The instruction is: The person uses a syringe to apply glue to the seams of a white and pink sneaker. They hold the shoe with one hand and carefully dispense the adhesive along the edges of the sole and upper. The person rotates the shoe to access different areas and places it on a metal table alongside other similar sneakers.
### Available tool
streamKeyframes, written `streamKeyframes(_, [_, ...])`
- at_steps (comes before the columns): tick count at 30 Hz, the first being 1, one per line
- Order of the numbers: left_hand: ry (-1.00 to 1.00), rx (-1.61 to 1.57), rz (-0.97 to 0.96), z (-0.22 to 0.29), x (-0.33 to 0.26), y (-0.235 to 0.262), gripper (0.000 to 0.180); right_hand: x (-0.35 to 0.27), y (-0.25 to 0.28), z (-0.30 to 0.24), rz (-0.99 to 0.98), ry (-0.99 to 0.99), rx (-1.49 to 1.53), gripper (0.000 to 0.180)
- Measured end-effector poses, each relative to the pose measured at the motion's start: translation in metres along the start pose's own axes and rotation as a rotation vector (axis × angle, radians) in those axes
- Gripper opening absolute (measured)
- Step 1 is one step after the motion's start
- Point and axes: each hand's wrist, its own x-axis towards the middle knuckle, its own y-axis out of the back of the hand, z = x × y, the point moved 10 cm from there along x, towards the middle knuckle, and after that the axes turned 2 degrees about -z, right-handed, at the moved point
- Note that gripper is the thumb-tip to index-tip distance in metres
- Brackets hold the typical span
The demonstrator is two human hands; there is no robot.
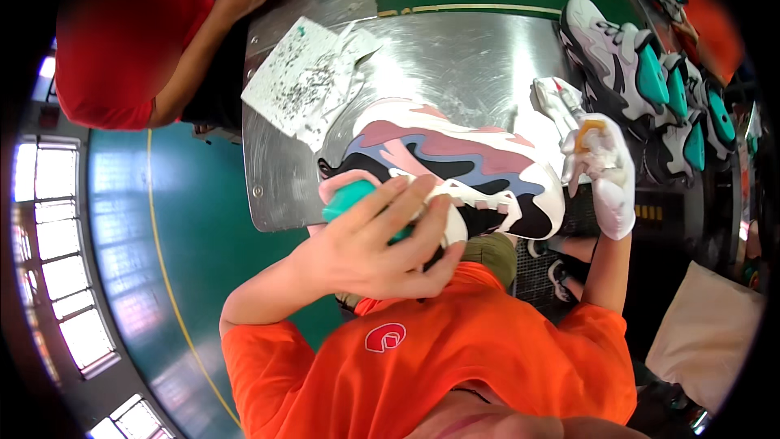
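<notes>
A large sneaker (487, 146) in white, dusty pink, blue-grey and black lies tilted on its side over the table's near edge, sole edge facing away and toe to the right. My left hand (386, 236) is closed over its collar, beside the laces. Between my fingers and the pink lining shows a teal insert (349, 197). To the right of the toe, my right hand (603, 175) is raised, in a white covering with a yellow-orange band. Its fingers look curled; what they hold is unclear. Close by lies a white crumpled item (556, 102) with a red spot.
A metal table (455, 49) bears a speckled white sheet (296, 77) and crumpled paper. Several sneakers with teal inserts (652, 77) crowd the right side. At upper left, a co-worker in red (122, 41) handles another shoe. A beige panel (707, 333) stands at lower right.
</notes>
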Motion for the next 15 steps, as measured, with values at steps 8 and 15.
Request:
streamKeyframes(8, [-0.056,0.127,-0.125,-0.017,0.043,-0.004,0.028,-0.013,0.027,0.046,0.148,-0.027,0.034,0.077])
streamKeyframes(15, [-0.102,0.065,-0.192,-0.038,0.063,-0.02,0.027,-0.019,0.05,0.043,0.163,-0.043,0.178,0.083])
